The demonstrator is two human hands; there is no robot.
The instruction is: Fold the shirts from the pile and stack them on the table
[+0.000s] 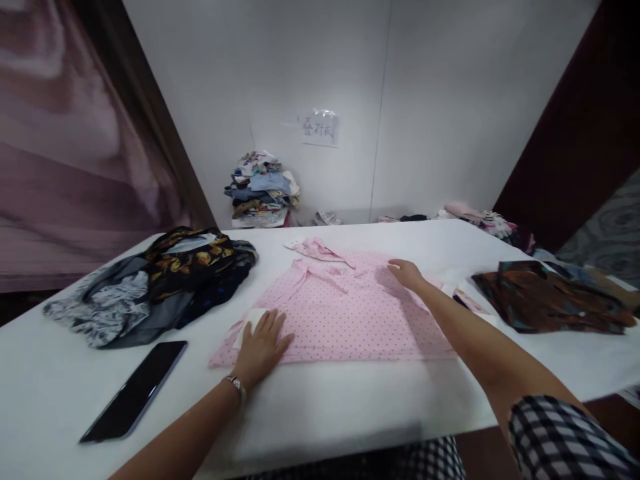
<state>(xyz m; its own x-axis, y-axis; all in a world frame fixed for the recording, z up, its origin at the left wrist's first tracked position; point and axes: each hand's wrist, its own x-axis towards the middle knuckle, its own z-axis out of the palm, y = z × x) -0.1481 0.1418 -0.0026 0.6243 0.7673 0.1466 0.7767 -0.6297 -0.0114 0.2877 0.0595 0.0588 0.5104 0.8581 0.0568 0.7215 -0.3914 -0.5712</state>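
A pink shirt [350,320] with small dark dots lies spread on the white-covered table, its collar end [317,249] away from me. My left hand [263,343] rests flat on the shirt's near left part, fingers spread. Beneath those fingers is a white piece [243,331], paper or cardboard by its look. Over the far right part of the shirt reaches my right hand [406,272], its fingers stretched to the left and slightly bent. Whether its fingertips touch the cloth is unclear. My right forearm covers some of the shirt's right side.
Left on the table [320,407] are a heap of dark and patterned clothes [185,280] and a black phone [135,390]. A brown patterned garment [550,297] lies right. Stacked clothes [263,190] stand by the wall, below a paper sign [320,128]. More clothes [480,219] lie far right.
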